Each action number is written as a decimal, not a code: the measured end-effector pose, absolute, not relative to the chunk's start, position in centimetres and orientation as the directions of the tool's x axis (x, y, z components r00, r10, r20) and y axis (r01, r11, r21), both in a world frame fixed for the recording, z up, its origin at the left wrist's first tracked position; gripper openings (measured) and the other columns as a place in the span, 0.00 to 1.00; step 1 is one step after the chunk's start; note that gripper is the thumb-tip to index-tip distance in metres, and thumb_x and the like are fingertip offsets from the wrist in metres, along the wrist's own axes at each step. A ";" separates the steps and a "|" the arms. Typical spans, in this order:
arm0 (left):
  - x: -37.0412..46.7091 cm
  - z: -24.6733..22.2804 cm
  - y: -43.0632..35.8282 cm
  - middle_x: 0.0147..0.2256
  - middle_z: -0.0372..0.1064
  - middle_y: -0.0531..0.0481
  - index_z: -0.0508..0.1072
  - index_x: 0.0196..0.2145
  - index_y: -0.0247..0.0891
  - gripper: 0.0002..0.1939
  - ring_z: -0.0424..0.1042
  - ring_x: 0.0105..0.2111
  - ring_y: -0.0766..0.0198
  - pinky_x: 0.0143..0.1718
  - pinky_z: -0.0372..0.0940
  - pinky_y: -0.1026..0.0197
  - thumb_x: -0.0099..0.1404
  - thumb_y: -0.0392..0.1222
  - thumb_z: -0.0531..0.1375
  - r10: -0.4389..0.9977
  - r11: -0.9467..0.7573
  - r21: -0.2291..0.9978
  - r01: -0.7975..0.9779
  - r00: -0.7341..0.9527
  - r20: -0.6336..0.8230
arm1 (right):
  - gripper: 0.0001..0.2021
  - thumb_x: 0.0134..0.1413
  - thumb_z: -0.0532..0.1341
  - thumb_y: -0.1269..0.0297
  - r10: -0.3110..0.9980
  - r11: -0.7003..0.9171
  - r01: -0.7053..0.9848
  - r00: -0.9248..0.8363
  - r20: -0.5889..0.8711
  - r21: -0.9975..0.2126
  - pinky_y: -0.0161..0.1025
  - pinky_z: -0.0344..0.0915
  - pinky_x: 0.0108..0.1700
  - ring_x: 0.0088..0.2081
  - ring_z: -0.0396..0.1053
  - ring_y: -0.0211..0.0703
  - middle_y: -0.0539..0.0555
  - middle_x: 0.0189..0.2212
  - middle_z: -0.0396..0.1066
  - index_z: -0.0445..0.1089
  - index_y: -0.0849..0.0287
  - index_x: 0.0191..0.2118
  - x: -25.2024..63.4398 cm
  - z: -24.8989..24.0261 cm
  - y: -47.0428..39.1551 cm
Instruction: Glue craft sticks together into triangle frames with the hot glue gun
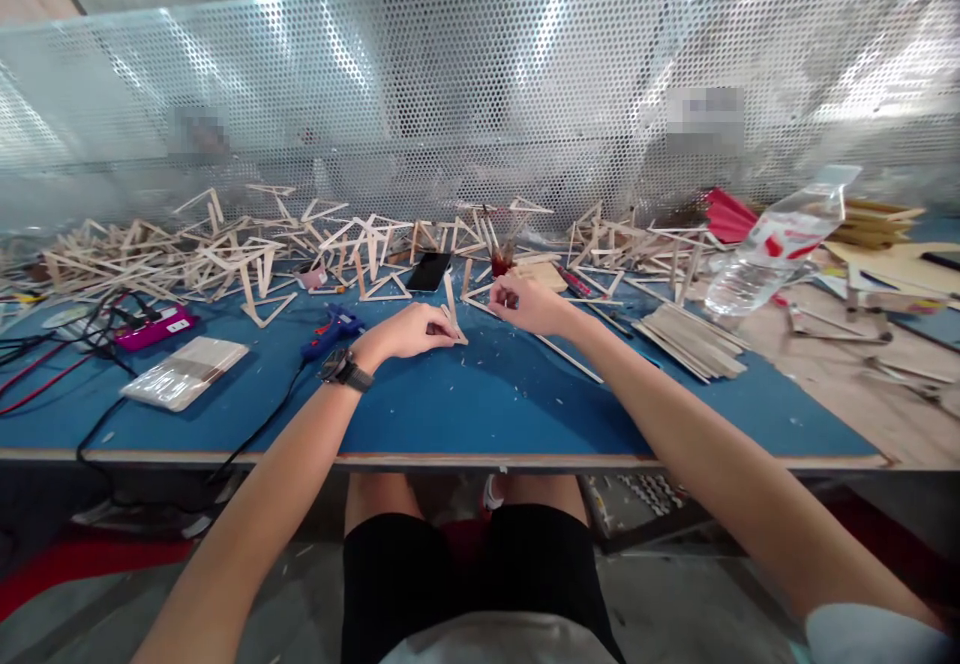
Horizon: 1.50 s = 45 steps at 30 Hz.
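Note:
My left hand (pixel 409 331), with a dark watch on its wrist, pinches a small frame of thin wooden sticks (pixel 451 296) low over the blue mat. One stick of it points up and away from the fingertips. To the right, my right hand (pixel 529 306) hovers with its fingers curled together; what they hold, if anything, is too small to make out. A long thin stick (pixel 568 358) lies on the mat below that hand. Left of my left hand lies a blue glue gun (pixel 330 332) with its cord trailing to the table's front edge.
Many stick frames (pixel 150 254) are heaped along the perforated metal screen (pixel 450 74). A black phone (pixel 429 271), a stack of flat sticks (pixel 690 339) and a tilted plastic bottle (pixel 780 244) lie about. At left are a purple power strip (pixel 156 327) and a wrapped stick pack (pixel 186 372).

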<state>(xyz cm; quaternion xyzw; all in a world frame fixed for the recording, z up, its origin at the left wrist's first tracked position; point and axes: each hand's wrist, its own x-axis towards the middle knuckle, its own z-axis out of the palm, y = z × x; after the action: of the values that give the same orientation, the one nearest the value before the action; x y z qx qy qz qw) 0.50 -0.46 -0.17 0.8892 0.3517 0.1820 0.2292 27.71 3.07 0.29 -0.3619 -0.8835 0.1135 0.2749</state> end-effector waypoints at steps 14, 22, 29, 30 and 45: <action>0.9 -0.1 -0.3 0.40 0.81 0.47 0.84 0.41 0.39 0.09 0.77 0.38 0.59 0.40 0.66 0.62 0.68 0.42 0.63 0.771 -0.574 0.528 0.626 0.630 0.091 | 0.10 0.57 0.67 0.58 0.628 0.744 0.443 -0.720 0.296 -0.501 0.35 0.64 0.39 0.35 0.74 0.41 0.53 0.36 0.81 0.84 0.55 0.40 24.8 -1.3 0.5; 1.4 1.5 0.4 0.38 0.81 0.47 0.85 0.37 0.38 0.07 0.77 0.35 0.61 0.35 0.62 0.64 0.66 0.38 0.65 0.706 -0.645 0.464 0.608 0.706 0.057 | 0.08 0.59 0.66 0.59 0.812 0.571 0.622 -0.524 0.257 -0.535 0.34 0.61 0.34 0.32 0.73 0.40 0.50 0.33 0.81 0.82 0.53 0.38 23.2 -2.4 -0.2; 1.6 1.6 0.6 0.34 0.81 0.48 0.85 0.35 0.37 0.08 0.75 0.31 0.63 0.32 0.60 0.64 0.63 0.35 0.64 0.727 -0.627 0.442 0.641 0.685 0.038 | 0.07 0.63 0.62 0.68 0.768 0.636 0.671 -0.594 0.237 -0.380 0.35 0.61 0.39 0.39 0.73 0.43 0.54 0.39 0.79 0.79 0.57 0.40 22.6 -1.1 -1.2; 1.6 1.6 0.6 0.34 0.81 0.48 0.85 0.35 0.37 0.08 0.75 0.31 0.63 0.32 0.59 0.64 0.63 0.34 0.63 0.723 -0.633 0.433 0.641 0.690 0.037 | 0.07 0.63 0.61 0.68 0.759 0.648 0.674 -0.611 0.225 -0.355 0.35 0.61 0.40 0.40 0.73 0.43 0.55 0.39 0.79 0.79 0.57 0.41 22.5 -1.0 -1.2; 1.2 1.0 0.8 0.35 0.81 0.48 0.85 0.35 0.40 0.09 0.76 0.34 0.60 0.36 0.63 0.63 0.65 0.37 0.63 0.712 -0.634 0.476 0.609 0.700 0.053 | 0.08 0.68 0.58 0.63 0.679 0.721 0.615 -0.719 0.148 -0.319 0.36 0.60 0.35 0.36 0.71 0.42 0.57 0.41 0.75 0.72 0.60 0.43 23.4 -1.5 0.2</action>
<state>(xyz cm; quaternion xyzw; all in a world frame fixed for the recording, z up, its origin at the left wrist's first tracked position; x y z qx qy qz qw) 1.18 0.77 0.97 0.8961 0.3688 0.1188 0.2165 23.44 0.15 -1.47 -0.3523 -0.9187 0.1246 0.1281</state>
